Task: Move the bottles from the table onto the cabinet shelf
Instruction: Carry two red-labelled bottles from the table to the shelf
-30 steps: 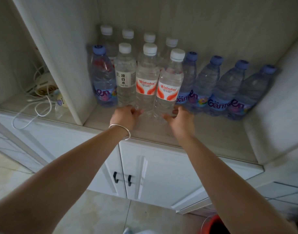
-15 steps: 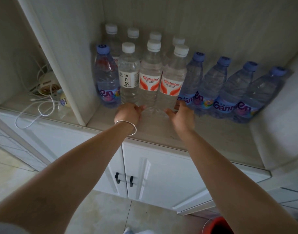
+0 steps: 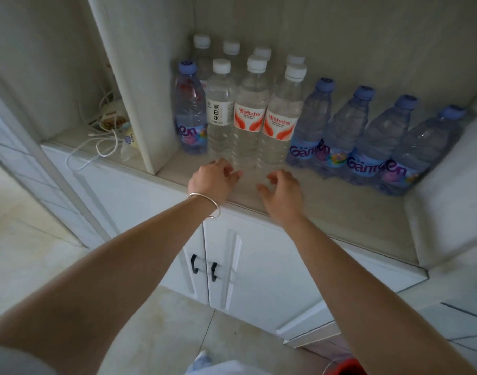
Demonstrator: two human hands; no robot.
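Pale cabinet shelf (image 3: 326, 212) carried the bottles (image 3: 249, 117) upright in tight rows, seemingly to save room, while left hand (image 3: 213, 181) and right hand (image 3: 282, 192) hovered just before them, each grip spread and empty.

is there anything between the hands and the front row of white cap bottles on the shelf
Nothing visible. The left hand and right hand are open just in front of the Wahaha bottles, with only bare shelf between.
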